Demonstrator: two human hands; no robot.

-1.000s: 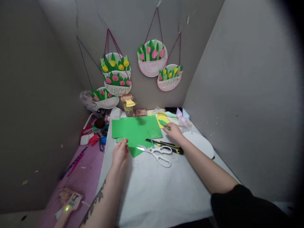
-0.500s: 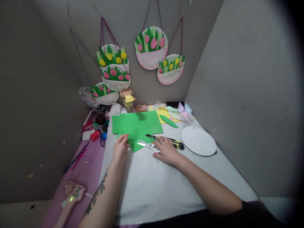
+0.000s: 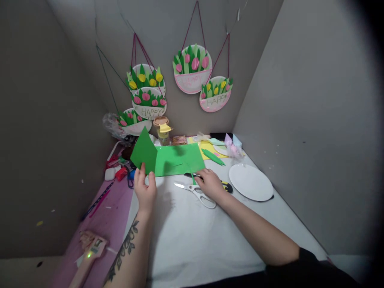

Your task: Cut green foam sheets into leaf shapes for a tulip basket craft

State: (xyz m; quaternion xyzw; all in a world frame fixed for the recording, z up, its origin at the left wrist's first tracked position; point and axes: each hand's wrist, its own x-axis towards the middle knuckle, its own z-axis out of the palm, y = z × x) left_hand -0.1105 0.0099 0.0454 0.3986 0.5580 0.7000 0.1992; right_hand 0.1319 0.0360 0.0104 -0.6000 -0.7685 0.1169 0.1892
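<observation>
green paper (image 3: 177,160), plain, one corner lifted; scissors (image 3: 199,192) white-handled, blades silver; utility knife (image 3: 223,185) yellow and black; paper plate (image 3: 251,182) plain white; table cover (image 3: 204,236) white, pink strip (image 3: 105,216) along its left; yellow sheet (image 3: 207,149) behind the green; wall plates (image 3: 192,70) white with green leaves, pink and yellow tulips (grey "happy" lettering); left forearm (image 3: 127,250) dark leaf tattoo; right sleeve (image 3: 315,272) black.

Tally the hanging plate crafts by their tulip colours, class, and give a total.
Pink tulips only: 3
Yellow tulips only: 1
Pink and yellow mixed: 1
Total: 5 hanging plate crafts
</observation>
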